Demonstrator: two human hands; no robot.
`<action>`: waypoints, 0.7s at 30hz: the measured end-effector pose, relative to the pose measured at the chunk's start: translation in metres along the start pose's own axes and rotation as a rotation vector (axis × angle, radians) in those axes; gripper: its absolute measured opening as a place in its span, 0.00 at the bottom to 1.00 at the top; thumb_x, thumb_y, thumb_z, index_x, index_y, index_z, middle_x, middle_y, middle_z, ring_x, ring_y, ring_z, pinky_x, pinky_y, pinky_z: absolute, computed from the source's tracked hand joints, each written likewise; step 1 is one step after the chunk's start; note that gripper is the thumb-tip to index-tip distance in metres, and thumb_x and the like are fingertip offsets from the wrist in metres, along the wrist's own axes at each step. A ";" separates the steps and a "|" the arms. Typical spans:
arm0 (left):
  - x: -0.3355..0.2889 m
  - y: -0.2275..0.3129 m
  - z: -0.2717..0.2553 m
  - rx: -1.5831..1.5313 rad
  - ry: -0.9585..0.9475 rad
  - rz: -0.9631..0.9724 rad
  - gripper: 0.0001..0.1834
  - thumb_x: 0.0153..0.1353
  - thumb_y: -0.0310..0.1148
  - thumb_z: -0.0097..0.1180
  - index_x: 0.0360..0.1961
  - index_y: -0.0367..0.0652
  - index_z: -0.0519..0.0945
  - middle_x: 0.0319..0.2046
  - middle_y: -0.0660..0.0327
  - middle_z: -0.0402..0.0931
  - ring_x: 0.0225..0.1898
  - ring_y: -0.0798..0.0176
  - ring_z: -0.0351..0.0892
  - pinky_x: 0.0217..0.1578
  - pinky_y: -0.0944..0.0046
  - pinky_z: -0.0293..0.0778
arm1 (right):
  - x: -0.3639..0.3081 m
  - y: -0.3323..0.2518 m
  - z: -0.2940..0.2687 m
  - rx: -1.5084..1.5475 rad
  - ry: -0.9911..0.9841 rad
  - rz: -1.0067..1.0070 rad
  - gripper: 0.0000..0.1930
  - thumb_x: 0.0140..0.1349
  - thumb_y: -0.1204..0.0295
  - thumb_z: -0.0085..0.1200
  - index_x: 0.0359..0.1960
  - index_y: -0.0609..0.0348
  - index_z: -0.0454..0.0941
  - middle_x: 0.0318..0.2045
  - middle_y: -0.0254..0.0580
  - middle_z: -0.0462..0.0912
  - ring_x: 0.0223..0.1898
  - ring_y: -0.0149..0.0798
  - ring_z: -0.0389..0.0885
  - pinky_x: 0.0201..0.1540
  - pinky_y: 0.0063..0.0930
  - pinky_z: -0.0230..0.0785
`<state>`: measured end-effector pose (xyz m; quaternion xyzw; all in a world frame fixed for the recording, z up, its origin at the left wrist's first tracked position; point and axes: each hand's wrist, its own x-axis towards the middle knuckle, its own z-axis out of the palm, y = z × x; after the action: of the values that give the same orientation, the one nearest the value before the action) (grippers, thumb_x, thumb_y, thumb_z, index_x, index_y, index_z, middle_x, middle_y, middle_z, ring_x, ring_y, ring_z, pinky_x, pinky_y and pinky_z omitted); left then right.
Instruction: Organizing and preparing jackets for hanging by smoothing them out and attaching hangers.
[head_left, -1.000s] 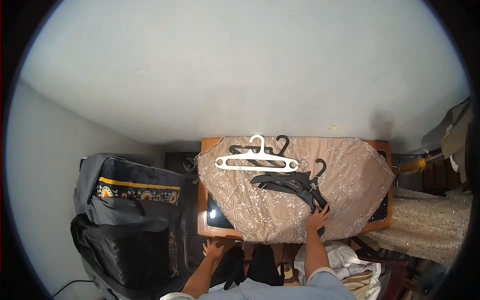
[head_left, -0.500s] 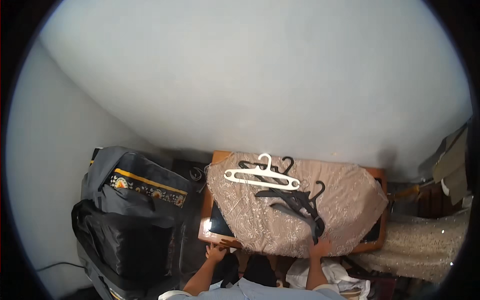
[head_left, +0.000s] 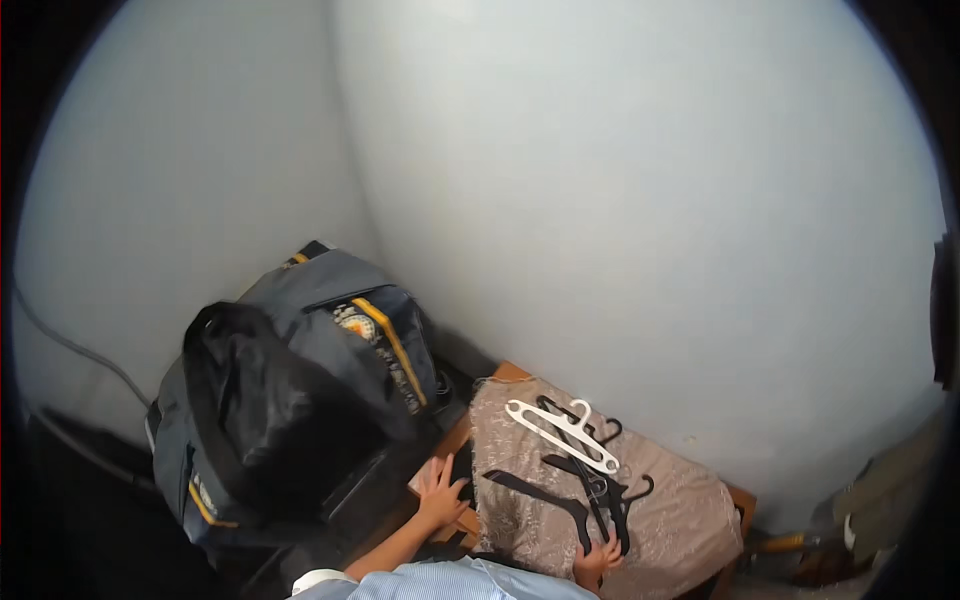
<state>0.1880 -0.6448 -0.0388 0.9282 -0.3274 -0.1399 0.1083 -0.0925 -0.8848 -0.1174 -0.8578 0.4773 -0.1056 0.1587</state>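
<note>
Here — right grip point(head_left: 598, 562) touches black hangers point(head_left: 574, 507)

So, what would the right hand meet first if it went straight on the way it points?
The right hand would meet the black hangers first; it seems to touch their near ends, though depth is unclear.

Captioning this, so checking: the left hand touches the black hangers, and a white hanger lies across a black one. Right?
The hand is wrong: the head view shows the right hand touching the black hangers. The white hanger does lie across a black one.
</note>
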 end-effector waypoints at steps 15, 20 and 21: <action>-0.130 -0.085 -0.219 -0.053 0.938 -0.658 0.34 0.48 0.41 0.62 0.60 0.58 0.68 0.69 0.45 0.33 0.67 0.30 0.27 0.58 0.26 0.30 | 0.074 -0.382 -0.062 0.422 0.255 -1.026 0.16 0.49 0.60 0.59 0.40 0.50 0.79 0.65 0.44 0.55 0.66 0.57 0.45 0.64 0.59 0.32; -0.209 -0.156 -0.229 -0.085 1.049 -0.922 0.34 0.51 0.42 0.59 0.61 0.50 0.64 0.70 0.46 0.32 0.68 0.31 0.26 0.59 0.28 0.32 | 0.017 -0.462 -0.055 0.479 0.229 -1.034 0.15 0.48 0.61 0.60 0.39 0.49 0.80 0.65 0.41 0.56 0.66 0.56 0.46 0.64 0.60 0.32; -0.222 -0.169 -0.224 -0.056 1.048 -0.962 0.32 0.52 0.42 0.58 0.59 0.51 0.67 0.69 0.47 0.32 0.68 0.32 0.26 0.59 0.28 0.32 | 0.009 -0.473 -0.052 0.477 0.228 -1.028 0.15 0.48 0.61 0.61 0.38 0.49 0.80 0.65 0.40 0.56 0.65 0.55 0.47 0.64 0.60 0.32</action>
<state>0.1937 -0.3502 0.1639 0.9118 0.2176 0.2840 0.2015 0.2660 -0.6684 0.1078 -0.9032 -0.0239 -0.3656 0.2238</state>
